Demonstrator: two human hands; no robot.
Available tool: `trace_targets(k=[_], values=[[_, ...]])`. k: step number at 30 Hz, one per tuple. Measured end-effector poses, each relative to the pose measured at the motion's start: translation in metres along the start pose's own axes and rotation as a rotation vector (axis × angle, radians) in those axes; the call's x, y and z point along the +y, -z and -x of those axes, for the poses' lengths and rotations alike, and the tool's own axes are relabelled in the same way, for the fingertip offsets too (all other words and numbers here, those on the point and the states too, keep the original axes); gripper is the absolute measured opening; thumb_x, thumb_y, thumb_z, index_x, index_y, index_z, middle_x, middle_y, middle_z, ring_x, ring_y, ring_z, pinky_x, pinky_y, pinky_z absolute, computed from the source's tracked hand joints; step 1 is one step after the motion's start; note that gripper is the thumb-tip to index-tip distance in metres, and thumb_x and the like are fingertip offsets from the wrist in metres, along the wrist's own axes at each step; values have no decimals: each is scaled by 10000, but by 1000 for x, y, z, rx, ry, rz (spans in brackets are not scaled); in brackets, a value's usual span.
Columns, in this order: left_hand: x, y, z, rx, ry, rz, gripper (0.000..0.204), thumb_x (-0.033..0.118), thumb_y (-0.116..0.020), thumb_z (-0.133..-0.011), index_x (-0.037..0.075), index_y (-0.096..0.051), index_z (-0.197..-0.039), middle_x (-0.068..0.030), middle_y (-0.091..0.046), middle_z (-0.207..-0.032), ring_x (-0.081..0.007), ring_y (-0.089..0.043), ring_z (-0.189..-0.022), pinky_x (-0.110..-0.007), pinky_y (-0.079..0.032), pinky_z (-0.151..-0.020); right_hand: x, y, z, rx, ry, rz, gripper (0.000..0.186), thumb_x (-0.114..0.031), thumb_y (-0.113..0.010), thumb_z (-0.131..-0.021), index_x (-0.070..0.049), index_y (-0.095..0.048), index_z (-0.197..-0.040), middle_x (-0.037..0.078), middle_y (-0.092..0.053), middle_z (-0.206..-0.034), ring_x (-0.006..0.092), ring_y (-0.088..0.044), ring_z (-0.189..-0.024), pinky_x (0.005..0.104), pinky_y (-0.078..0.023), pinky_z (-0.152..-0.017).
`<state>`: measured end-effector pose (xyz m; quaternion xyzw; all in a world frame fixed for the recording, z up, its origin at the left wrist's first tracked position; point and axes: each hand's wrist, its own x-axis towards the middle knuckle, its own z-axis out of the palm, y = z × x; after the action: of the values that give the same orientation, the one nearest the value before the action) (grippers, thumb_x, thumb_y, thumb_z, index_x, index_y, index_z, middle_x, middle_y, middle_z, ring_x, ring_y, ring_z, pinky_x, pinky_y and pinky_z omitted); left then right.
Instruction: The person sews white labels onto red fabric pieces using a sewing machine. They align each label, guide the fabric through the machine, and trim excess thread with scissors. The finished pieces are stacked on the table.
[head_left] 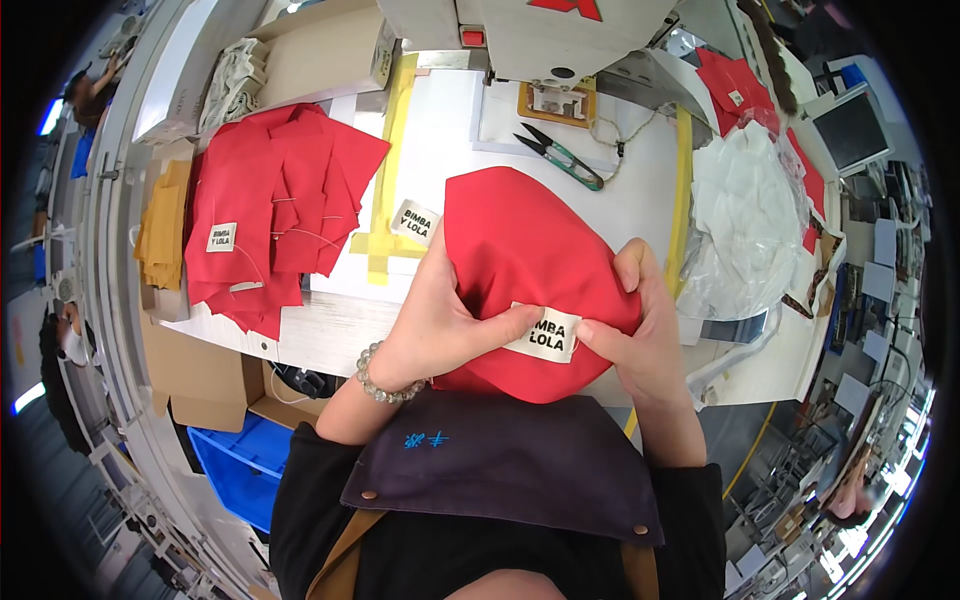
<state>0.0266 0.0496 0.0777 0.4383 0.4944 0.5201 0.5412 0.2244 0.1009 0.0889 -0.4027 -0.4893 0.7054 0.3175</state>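
At the far left, a stack of mustard pieces [164,225] lies beside a red cloth pile [240,185], whose lowest corner reaches the front edge of the worktop [345,318]. White surface shows between pile and hands, crossed by yellow tape [390,180]; a loose cream label [414,222] lies just left of the held cloth. The left hand [450,325] has its grip closed on the red cloth piece [530,235], thumb against the left end of the cream patch [553,345] on it. This piece bulges at the centre, its lower edge close to the dark apron [500,465]. Beyond its upper edge lie green-handled snips [572,165], blades parted. The right hand [648,325] grips the cloth's right edge, thumb at the patch's right end. Farther right, a clear bag of white material [745,220] leaves only a narrow gap beside that hand.
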Motion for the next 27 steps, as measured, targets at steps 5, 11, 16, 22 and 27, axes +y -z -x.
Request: trace_targets(k=[5,11,16,22,27], values=[[-8,-6,0,-32,6,-23,718,16,-764,-733,-16,-388,-1343,-104,-522,-1243,-185,-505,-1179,-344,-417,-1008,-1,-2,5,73,133,240,402,6,-652,-681,-97,-331,-900,-4,-302,-885,93,-298,-797,204,-318,-761],[-6,-6,-7,22,-71,-52,734,22,-757,-743,-4,-374,-1367,-99,-518,-1263,-185,-505,-1189,-342,-417,-1014,0,0,3,63,226,327,412,44,-659,-717,-86,-350,-957,14,-353,-940,86,-388,-840,216,-389,-786],[-3,-2,-7,48,45,55,775,30,-772,-734,-12,-356,-1386,-112,-503,-1291,-190,-483,-1226,-356,-407,-1040,-13,0,4,17,19,-52,426,34,-681,-780,-78,-368,-1045,41,-435,-1017,106,-518,-1006,275,-489,-856],[-2,-2,-7,39,76,73,814,41,-795,-725,-15,-342,-1400,-121,-498,-1305,-202,-474,-1243,-361,-403,-1049,-12,3,2,11,150,65,426,71,-652,-793,-72,-354,-1064,65,-455,-1052,117,-567,-1004,270,-513,-844],[-3,-1,-6,28,70,97,826,42,-797,-726,-14,-334,-1408,-122,-496,-1315,-204,-472,-1252,-362,-401,-1053,-19,-2,1,16,109,-8,456,76,-670,-757,-71,-356,-1053,60,-433,-1043,119,-581,-961,265,-534,-796]])
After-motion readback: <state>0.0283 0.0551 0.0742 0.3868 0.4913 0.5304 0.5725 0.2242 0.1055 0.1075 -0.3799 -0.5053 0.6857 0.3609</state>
